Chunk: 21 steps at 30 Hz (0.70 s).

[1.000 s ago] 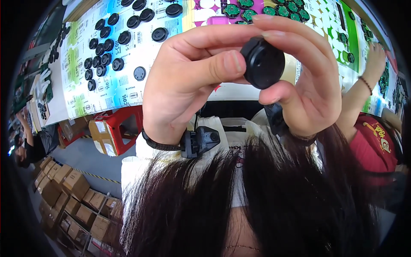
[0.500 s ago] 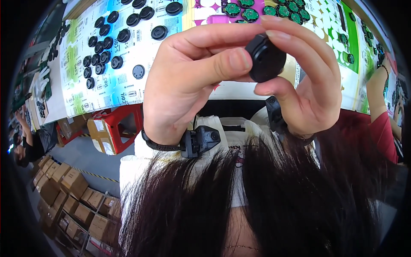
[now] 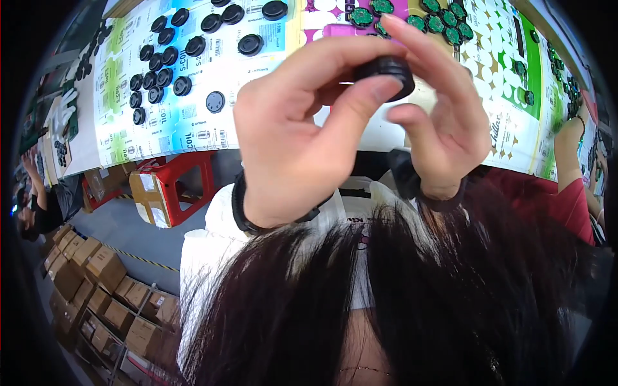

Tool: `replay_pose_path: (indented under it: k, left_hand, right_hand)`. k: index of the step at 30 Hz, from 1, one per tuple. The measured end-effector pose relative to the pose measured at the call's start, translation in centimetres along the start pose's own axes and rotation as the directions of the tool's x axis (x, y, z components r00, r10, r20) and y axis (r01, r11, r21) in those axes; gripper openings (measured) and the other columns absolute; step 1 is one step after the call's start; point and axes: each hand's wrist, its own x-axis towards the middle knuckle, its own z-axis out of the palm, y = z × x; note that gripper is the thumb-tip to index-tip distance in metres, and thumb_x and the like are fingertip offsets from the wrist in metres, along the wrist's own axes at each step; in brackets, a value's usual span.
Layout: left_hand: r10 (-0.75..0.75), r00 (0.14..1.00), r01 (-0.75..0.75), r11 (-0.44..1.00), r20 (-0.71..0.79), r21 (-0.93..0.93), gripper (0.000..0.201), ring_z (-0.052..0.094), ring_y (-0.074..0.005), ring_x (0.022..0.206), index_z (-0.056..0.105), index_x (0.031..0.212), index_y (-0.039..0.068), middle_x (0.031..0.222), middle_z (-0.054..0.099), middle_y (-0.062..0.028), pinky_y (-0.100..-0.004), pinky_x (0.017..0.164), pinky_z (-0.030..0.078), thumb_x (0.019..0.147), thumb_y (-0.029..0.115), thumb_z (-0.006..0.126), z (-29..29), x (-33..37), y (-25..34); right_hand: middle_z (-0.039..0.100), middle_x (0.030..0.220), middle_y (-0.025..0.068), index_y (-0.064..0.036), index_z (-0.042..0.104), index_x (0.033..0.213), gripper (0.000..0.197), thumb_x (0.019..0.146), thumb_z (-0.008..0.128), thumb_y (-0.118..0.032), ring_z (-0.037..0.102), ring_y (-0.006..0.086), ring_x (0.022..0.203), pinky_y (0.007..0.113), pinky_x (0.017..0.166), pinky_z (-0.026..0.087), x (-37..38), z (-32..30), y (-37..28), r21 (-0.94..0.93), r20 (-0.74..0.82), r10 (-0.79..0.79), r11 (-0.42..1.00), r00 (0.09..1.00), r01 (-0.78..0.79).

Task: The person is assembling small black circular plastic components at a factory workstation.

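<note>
Handling step imo, left hand (image 3: 293,141) pinching a black round part (image 3: 387,65) by the surface (image 3: 380,136)'s near edge, right hand (image 3: 456,132) cupped wide, next move probably wants steady fingers.

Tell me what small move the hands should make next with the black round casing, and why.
Probably bring the thumb of the right hand against the black round casing to steady it. The left hand grips the casing with its thumb across the side, while the right thumb stands apart below it; whether the right fingers touch it is unclear.
</note>
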Motion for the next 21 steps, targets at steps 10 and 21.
replay_pose_path:
  k: [10, 21]
  left_hand:
    - [-0.003, 0.966, 0.046, 0.986, -0.257, 0.161, 0.017, 0.057, -0.0128, 0.069, 0.056, 0.093, -0.003, 0.083, 0.059, -0.0072, -0.0223, 0.06, 0.048, 0.077, -0.005, 0.049, -4.0, -0.9, -3.2]
    - [0.031, 0.691, 0.465, 0.746, -0.723, 0.476, 0.036, 0.044, -0.0272, 0.105, 0.042, 0.117, -0.002, 0.117, 0.043, -0.0194, -0.0364, 0.089, 0.035, 0.082, 0.004, 0.047, -18.2, -6.2, -8.6]
  right_hand:
    - [0.053, 0.104, 0.0161, 0.0039, 0.049, 0.105, 0.034, 0.073, 0.058, -0.003, 0.057, 0.0205, 0.085, 0.028, 0.076, 0.045, 0.2, 4.8, 1.6, 0.297, 0.133, 0.541, 0.777, 0.83, -0.555]
    - [0.047, 0.09, 0.0169, 0.0001, 0.051, 0.094, 0.027, 0.068, 0.056, -0.003, 0.056, 0.0288, 0.072, 0.034, 0.062, 0.046, 0.8, 15.6, 6.9, -0.301, 0.694, 0.043, 0.924, 0.719, 0.235]
